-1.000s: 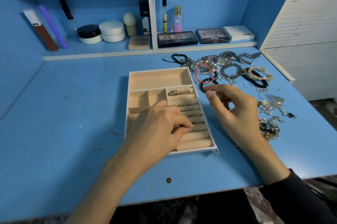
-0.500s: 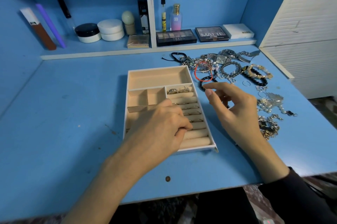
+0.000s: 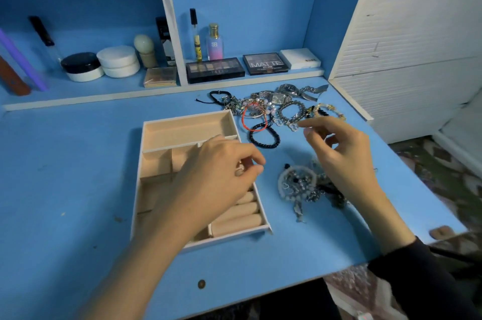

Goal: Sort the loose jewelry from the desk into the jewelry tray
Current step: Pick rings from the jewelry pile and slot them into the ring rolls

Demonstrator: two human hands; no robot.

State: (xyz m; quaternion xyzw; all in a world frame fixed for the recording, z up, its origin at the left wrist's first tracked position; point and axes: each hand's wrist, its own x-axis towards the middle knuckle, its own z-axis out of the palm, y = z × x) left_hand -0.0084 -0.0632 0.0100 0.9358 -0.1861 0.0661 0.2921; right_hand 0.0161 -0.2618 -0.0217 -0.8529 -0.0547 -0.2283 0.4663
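"Blue all over, that desk (image 3: 65,176). Where does the jewelry tray (image 3: 185,129) sit?"

"Middle of it, long side running away from the person. White frame, beige lining. The long far compartment is bare, and the ring rolls (image 3: 242,218) fill the near right part."

"And the left hand (image 3: 221,171)?"

"Over the tray's right half, covering the upper rolls, with the forearm crossing the near rim. Fingers curled, thumb tip against them. Whether anything is pinched there cannot be told, as it is too blurred."

"The right hand (image 3: 339,152)?"

"Out over the desk, right of the tray, above the loose pieces. Fingers loosely bent, forefinger and thumb a narrow gap apart, nothing seen between them. The forefinger tip is just beside the silver chain bracelet (image 3: 300,115)."

"What jewelry lies loose?"

"Two lots, both on the desk right of the tray. At the back, near the shelf ledge: two watches (image 3: 279,97), the chain bracelet, a red cord bracelet (image 3: 243,118) and a black bead bracelet (image 3: 264,146) — that last one lies just beside the tray's far right corner. Nearer, a tangle of pale beads and chains (image 3: 297,186) lies partly under the right wrist."

"Anything behind?"

"Two eyeshadow palettes (image 3: 215,73) flat on the ledge, and a perfume bottle (image 3: 214,42) upright behind them."
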